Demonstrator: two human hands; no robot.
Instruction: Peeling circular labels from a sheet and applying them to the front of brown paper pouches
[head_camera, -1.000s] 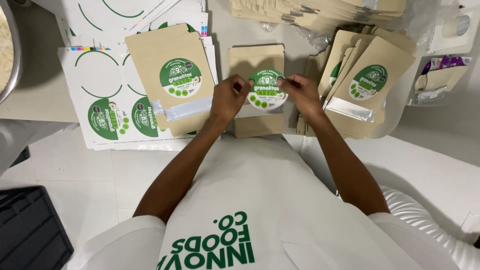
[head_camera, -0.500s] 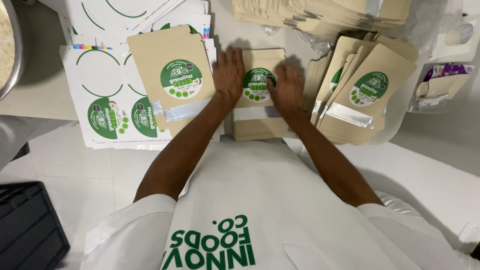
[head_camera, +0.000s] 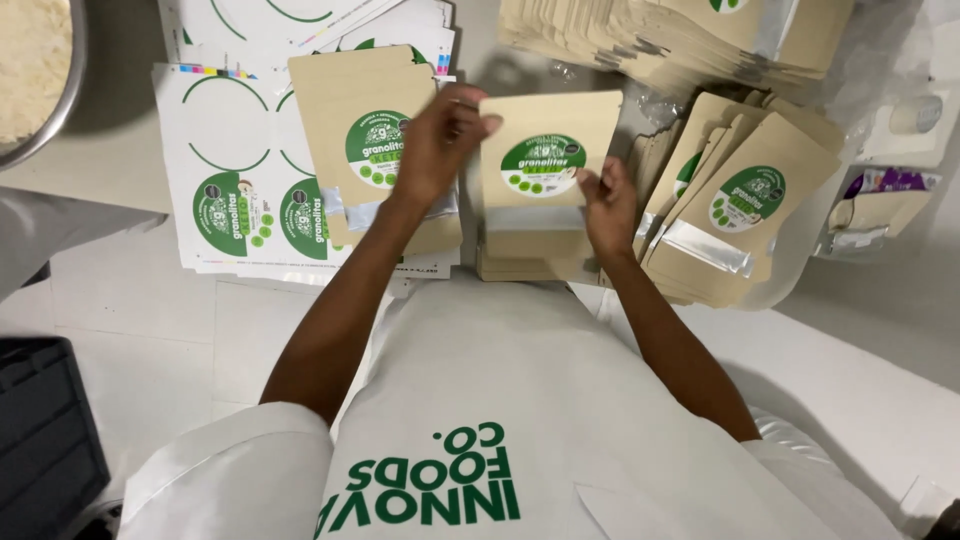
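A flat kraft-paper pouch (head_camera: 545, 150) with a round green label is lifted off a short stack of plain pouches (head_camera: 520, 262) in front of me. My left hand (head_camera: 440, 140) grips its upper left corner. My right hand (head_camera: 605, 200) pinches its right edge near the clear window strip. Both hands hold the same pouch, tilted slightly above the stack.
A labelled pouch (head_camera: 365, 130) lies at left on sheets of round green stickers (head_camera: 225, 215). More labelled pouches (head_camera: 735, 210) fan out at right, unlabelled ones (head_camera: 680, 35) pile up behind. A metal bowl of pale powder (head_camera: 35, 70) sits far left, a dark crate (head_camera: 45, 440) lower left.
Earlier both hands pressed the green label flat onto the pouch lying on the stack. Now they have gripped that pouch by its edges and raised it off the stack.
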